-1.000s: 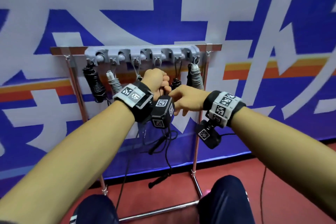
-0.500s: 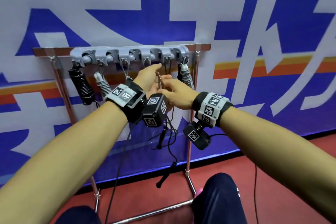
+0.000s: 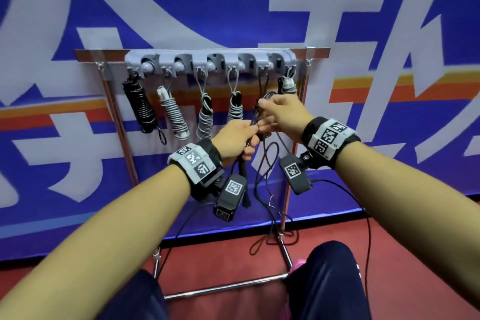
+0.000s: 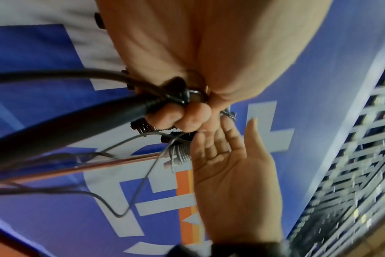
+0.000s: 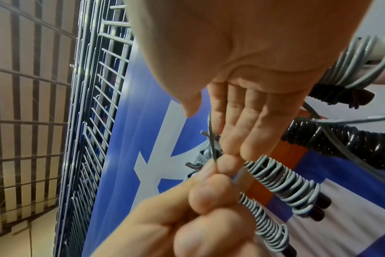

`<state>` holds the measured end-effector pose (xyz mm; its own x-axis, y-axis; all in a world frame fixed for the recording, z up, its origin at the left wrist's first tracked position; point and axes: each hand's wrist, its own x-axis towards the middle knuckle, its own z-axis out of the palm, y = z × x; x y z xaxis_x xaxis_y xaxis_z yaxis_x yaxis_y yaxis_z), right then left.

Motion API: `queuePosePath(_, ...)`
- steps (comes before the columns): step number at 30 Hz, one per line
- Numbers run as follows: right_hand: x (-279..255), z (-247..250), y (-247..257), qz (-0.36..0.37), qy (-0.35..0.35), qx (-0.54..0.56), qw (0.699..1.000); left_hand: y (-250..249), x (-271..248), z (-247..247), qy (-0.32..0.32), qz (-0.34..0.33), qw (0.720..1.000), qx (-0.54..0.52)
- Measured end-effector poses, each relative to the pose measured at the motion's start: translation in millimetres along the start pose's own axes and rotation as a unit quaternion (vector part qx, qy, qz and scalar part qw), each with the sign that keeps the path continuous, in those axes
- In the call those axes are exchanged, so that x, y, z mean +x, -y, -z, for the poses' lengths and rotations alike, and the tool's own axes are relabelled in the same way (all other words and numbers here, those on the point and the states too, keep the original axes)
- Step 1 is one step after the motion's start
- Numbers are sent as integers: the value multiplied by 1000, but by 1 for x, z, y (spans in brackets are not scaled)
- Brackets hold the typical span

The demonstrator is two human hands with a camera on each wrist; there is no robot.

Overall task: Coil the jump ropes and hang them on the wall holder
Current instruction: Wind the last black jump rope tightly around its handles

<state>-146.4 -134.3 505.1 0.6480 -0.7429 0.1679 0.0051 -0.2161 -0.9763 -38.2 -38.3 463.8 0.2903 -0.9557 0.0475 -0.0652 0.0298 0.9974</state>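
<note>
A grey wall holder (image 3: 207,61) carries several coiled jump ropes, among them a black one (image 3: 140,106) and grey ones (image 3: 174,114). My left hand (image 3: 249,135) grips a black jump rope handle (image 4: 77,125) together with strands of its thin dark cord. The loose cord (image 3: 263,161) hangs from both hands down to the floor. Just above the left hand, my right hand (image 3: 263,106) pinches the cord (image 5: 211,139) between thumb and index finger, its other fingers straight. Both hands are below the holder's right end, beside a coiled grey rope (image 3: 287,84).
The holder sits on a metal stand (image 3: 288,189) in front of a blue and white banner (image 3: 363,21). The stand's base bar (image 3: 226,287) lies on the red floor between my knees. Wrist camera cables dangle under both arms. A wire grid (image 5: 88,121) shows in the wrist views.
Both hands moved right along the holder and apart; the left dropped lower, the right rose with the cord. Coiled ropes they covered now show.
</note>
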Motion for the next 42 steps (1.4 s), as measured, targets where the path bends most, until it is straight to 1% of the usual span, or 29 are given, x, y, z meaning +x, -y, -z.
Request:
queuePosePath(2,-1,-1,1,-32,5,15,999,-2,3,7,-32,-2,997,-67)
queuePosePath(4,-5,-3,-1,-43,27,16,999,-10,8,15,-54,14,987,-153)
queuePosePath(6,-11,-5,-11,-33,66,-8,997,-18,12,23,-61,39,969,-237)
queuePosePath(7,-15,-8,-18,-34,96,-25,995,-21,13,26,-60,48,960,-268)
queuePosePath(10,-27,-23,-40,-58,205,-83,973,-25,16,33,-57,62,946,-313)
queuePosePath(12,-32,-36,-53,-83,230,-67,967,-24,16,36,-61,68,944,-318)
queuePosePath(14,-36,-48,-58,-85,236,-36,967,-22,15,36,-69,82,948,-301)
queuePosePath(16,-36,-56,-59,-67,228,-24,971,-19,13,37,-92,90,957,-260)
queuePosePath(18,-33,-62,-55,-43,203,20,978,-14,7,39,-111,94,968,-207)
queuePosePath(19,-31,-63,-51,-40,187,62,980,-9,3,39,-108,97,974,-176)
queuePosePath(20,-27,-63,-47,-44,173,106,978,-4,-2,40,-97,97,979,-147)
queuePosePath(22,-18,-61,-40,-58,148,164,974,13,-13,39,-49,95,986,-127)
queuePosePath(24,-9,-60,-39,-65,123,173,975,30,-24,37,5,94,985,-142)
queuePosePath(25,-5,-59,-40,-65,106,174,977,39,-28,36,20,105,987,-117)
queuePosePath(27,1,-59,-44,-58,70,180,979,54,-37,34,40,145,989,-10)
queuePosePath(28,3,-58,-47,-52,57,184,980,61,-40,33,47,143,988,39)
queuePosePath(29,5,-58,-50,-49,50,180,981,68,-42,32,50,127,988,76)
queuePosePath(30,6,-57,-52,-50,47,167,984,73,-44,32,42,112,988,98)
queuePosePath(32,7,-52,-57,-70,43,100,992,81,-45,36,-1,113,989,97)
queuePosePath(34,6,-47,-67,-101,46,-28,993,83,-44,43,-57,137,989,29)
queuePosePath(35,5,-44,-74,-113,59,-105,986,83,-42,49,-82,145,986,-19)
queuePosePath(37,2,-39,-90,-139,103,-241,955,82,-41,61,-131,143,977,-83)
queuePosePath(39,-1,-37,-107,-171,155,-324,918,84,-39,71,-160,135,974,-88)
queuePosePath(41,-6,-39,-119,-203,206,-365,885,89,-41,76,-147,161,974,-57)
queuePosePath(42,-9,-40,-123,-213,230,-365,877,92,-44,77,-131,185,974,-26)
